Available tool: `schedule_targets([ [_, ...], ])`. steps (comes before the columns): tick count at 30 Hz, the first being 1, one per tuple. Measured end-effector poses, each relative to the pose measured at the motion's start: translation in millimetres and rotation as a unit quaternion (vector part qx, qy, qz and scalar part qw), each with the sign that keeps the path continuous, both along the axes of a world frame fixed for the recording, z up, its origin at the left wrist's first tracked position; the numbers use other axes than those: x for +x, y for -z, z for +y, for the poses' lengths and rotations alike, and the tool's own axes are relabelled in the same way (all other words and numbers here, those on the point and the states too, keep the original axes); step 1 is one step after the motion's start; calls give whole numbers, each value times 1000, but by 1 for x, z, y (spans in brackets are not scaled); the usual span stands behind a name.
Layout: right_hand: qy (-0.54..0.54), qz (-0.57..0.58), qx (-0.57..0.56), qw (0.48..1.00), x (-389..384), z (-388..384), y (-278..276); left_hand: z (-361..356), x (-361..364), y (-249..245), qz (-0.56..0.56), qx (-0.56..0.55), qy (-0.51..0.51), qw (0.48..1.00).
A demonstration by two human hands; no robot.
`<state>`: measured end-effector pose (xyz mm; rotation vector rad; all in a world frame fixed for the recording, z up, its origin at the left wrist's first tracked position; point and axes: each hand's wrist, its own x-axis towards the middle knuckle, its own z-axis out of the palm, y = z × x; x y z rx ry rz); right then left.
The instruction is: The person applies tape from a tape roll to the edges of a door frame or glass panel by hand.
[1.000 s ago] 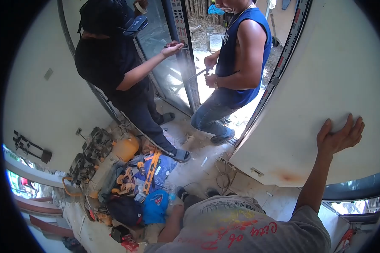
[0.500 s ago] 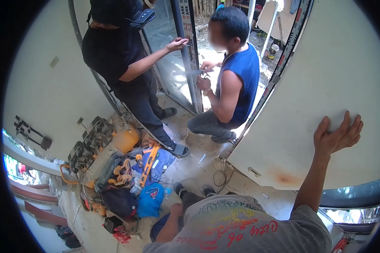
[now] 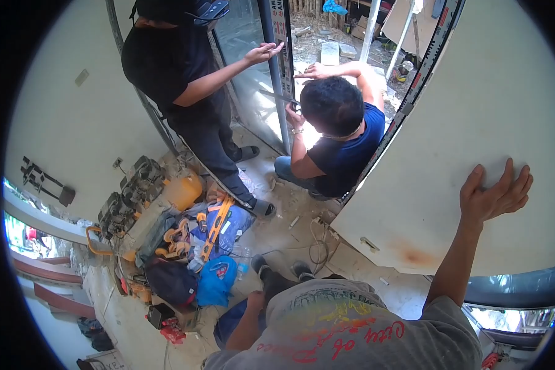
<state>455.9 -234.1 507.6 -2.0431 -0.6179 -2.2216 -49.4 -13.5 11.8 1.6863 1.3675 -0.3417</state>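
My right hand [image 3: 497, 192] lies against the large white door panel [image 3: 413, 203] with its fingers spread, holding nothing. My left hand [image 3: 256, 300] is low by my dark-clad leg; its fingers cannot be made out. Ahead, a co-worker in a blue sleeveless top [image 3: 373, 126] crouches in the doorway, head bent, with one hand at a thin metal tool [image 3: 279, 96] and the other raised by the frame edge [image 3: 281, 37]. Another person in black [image 3: 160, 68] stands at the glass door [image 3: 243, 61], one hand held out near the frame.
Left on the floor are a yellow compressor [image 3: 182, 191], an orange level [image 3: 217, 228], a blue bag [image 3: 217, 280], a dark cap [image 3: 171, 280] and red items [image 3: 172, 333]. A cable [image 3: 318, 246] loops near my feet. A pole [image 3: 371, 28] stands outside.
The crouching co-worker has bent lower, head down, and has raised one arm to the frame. The standing person's outstretched hand has risen and opened. My right hand stays on the panel.
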Motion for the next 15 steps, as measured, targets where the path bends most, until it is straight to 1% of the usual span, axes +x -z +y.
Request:
schedule_targets([
  [2, -1, 0, 7, 1000, 1, 0, 1, -1, -3, 5, 23, -2, -6, 1000],
  [3, -2, 0, 5, 1000, 1, 0, 2, 1, -9, 12, -14, 56, 75, 996],
  [5, 6, 4, 5, 1000, -1, -1, 2, -3, -14, 20, -52, 112, 154, 980],
  [6, 5, 3, 4, 1000, -1, -1, 2, -6, -10, 13, -41, 80, 83, 992],
  [7, 3, 2, 4, 1000, -1, -1, 2, -8, 0, -4, -31, 48, 12, 998],
  [8, 1, 1, 5, 1000, 0, -1, 2, -8, 5, -13, -31, 46, 10, 998],
  [10, 2, 1, 2, 1000, -1, -1, 1, -9, 9, -22, 1, -10, -43, 999],
  [11, 6, 0, 1, 1000, -1, -1, 1, -9, 2, -10, 0, -11, -44, 999],
  [12, 4, 0, 1, 1000, -1, -1, 1, -6, -9, 8, -33, 33, 44, 998],
  [14, 3, -1, 0, 1000, -1, 0, 0, -6, -13, 13, -65, 77, 132, 986],
  [15, 3, -2, 0, 1000, -2, 0, 1, -6, -12, 13, -63, 63, 117, 989],
])
